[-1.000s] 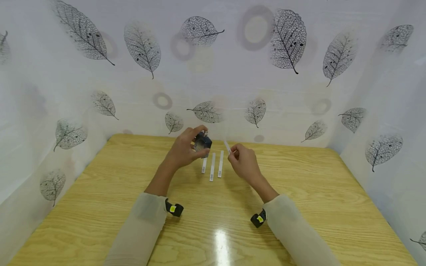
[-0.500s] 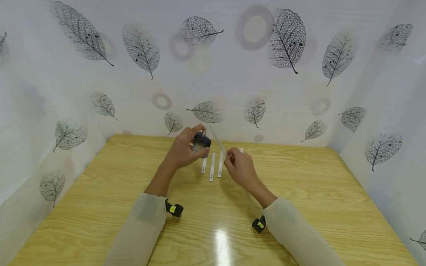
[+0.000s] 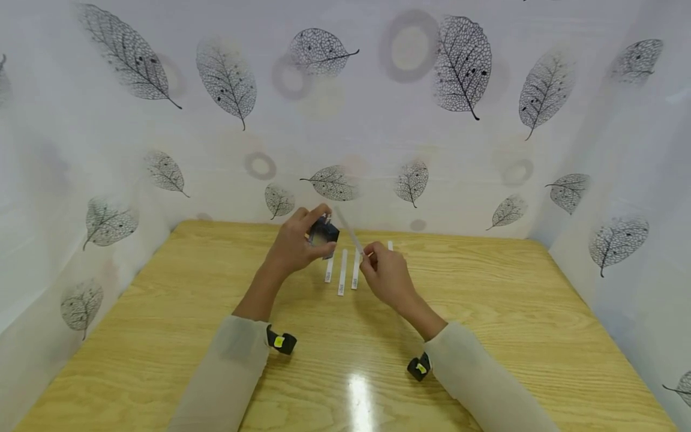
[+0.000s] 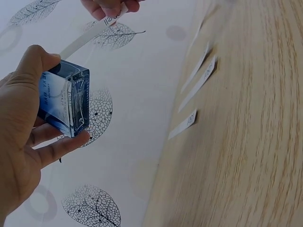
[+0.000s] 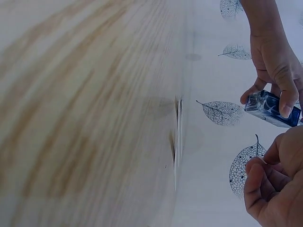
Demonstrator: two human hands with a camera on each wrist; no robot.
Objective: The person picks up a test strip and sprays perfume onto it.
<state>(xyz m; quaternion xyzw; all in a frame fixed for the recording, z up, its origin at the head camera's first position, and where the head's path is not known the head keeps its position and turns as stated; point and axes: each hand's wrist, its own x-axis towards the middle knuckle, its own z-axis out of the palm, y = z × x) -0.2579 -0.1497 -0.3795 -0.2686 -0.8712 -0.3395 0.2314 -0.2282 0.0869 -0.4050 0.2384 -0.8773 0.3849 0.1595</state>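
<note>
My left hand (image 3: 290,245) grips a blue glass perfume bottle (image 4: 79,101) above the table, with one finger at its sprayer top. The bottle is raised, its lettering partly readable in the left wrist view. My right hand (image 3: 387,271) pinches a white paper test strip (image 3: 349,230) by its printed end. That strip slants up and left, its far end close to the top of the bottle; whether they touch I cannot tell. Several similar strips (image 3: 342,273) lie on the table below, one partly hidden behind my right hand.
The wood-grain table (image 3: 178,336) runs back to a pale curtain (image 3: 367,120) printed with leaves, which also hangs at both sides. Each wrist wears a black strap camera, such as the left wrist camera (image 3: 282,342).
My right hand has moved slightly left, and its strip has swung across toward the bottle's top. Another strip on the table now shows behind that hand. The left hand keeps its hold, almost still.
</note>
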